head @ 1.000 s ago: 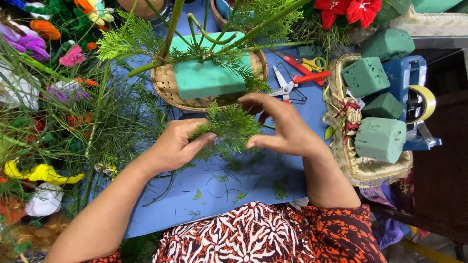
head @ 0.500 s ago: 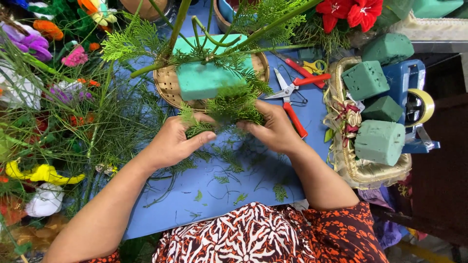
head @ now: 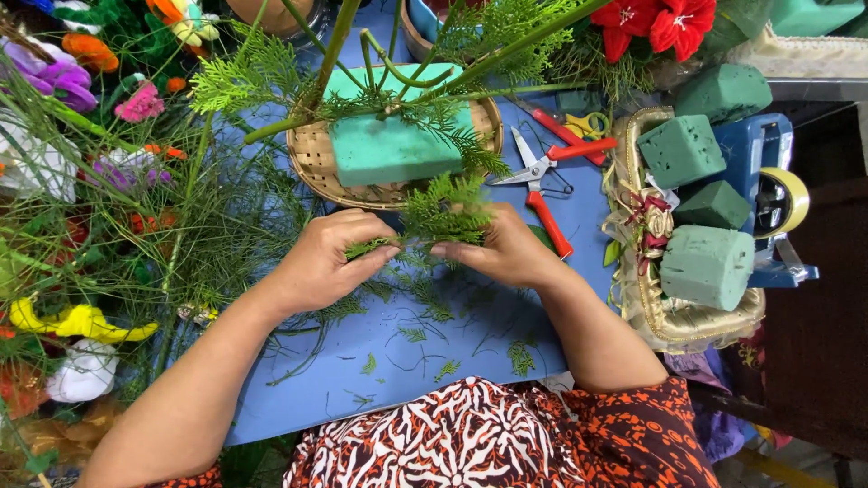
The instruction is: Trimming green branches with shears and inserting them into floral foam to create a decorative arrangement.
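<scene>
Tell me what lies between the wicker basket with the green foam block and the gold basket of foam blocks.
In the head view, red-handled scissors lie on the blue table between the wicker basket and the gold basket, with a second yellow-handled pair behind them.

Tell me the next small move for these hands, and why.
Probably lift the green sprig toward the foam block in the wicker basket: both the left hand and right hand pinch it just below that block, where stems already stand.
</scene>
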